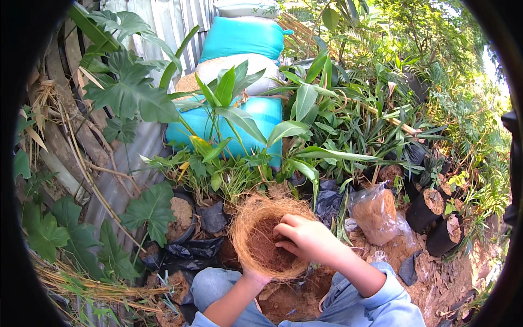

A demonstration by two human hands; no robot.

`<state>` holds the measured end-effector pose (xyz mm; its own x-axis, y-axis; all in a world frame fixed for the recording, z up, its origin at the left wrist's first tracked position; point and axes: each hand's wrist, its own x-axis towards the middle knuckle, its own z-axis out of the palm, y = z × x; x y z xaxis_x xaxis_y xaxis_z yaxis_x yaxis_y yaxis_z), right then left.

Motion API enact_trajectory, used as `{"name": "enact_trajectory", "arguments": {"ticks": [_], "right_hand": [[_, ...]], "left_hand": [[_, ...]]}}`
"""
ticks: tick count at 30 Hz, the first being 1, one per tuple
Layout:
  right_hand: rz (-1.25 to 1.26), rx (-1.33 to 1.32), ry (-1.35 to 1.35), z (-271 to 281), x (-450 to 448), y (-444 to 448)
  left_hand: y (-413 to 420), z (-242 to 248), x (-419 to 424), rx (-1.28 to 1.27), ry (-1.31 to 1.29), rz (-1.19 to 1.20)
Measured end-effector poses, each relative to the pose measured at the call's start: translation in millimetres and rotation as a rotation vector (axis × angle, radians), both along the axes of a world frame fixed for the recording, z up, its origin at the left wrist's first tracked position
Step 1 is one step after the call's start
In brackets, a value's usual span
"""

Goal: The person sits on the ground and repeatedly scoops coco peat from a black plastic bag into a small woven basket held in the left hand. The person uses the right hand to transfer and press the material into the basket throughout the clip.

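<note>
A bowl-shaped nest of coconut fibre (245,237) is held up before me, above my knees, with its opening facing upward. My left hand (257,276) supports it from below at the near left side; its fingers are hidden beneath the fibre. Over the right rim reaches my right hand (304,238), its bent fingers spread apart inside the hollow. No separate object shows in those fingers. Darker brown loose material (271,255), like coir or soil, lines the bottom of the hollow.
To the right, a fibre bundle in clear plastic (375,214) stands near black planting bags (425,210). A round pot (184,216) and black plastic sheeting (192,251) lie left. Leafy plants (233,114) and stacked turquoise sacks (245,39) rise behind, beside a corrugated metal wall (163,24).
</note>
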<state>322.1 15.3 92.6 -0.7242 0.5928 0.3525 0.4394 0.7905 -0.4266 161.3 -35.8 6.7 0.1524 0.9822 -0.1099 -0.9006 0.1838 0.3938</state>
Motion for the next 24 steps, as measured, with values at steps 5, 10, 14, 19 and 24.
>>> {"name": "enact_trajectory", "arguments": {"ticks": [5,10,14,19,24], "right_hand": [[-0.176,0.069,0.062,-9,1,13],[-0.209,0.040,0.096,-5,10,19],[-0.204,0.008,0.142,2,15,20],[-0.022,-0.043,0.019,-1,11,13],[-0.020,-0.061,0.070,-1,10,13]], "left_hand": [[0,8,3,0.058,0.039,-0.067],[1,11,3,-0.011,0.019,-0.059],[3,8,2,0.039,-0.055,-0.080],[3,10,3,0.018,0.056,-0.045],[1,14,4,0.052,0.097,-0.052]]}}
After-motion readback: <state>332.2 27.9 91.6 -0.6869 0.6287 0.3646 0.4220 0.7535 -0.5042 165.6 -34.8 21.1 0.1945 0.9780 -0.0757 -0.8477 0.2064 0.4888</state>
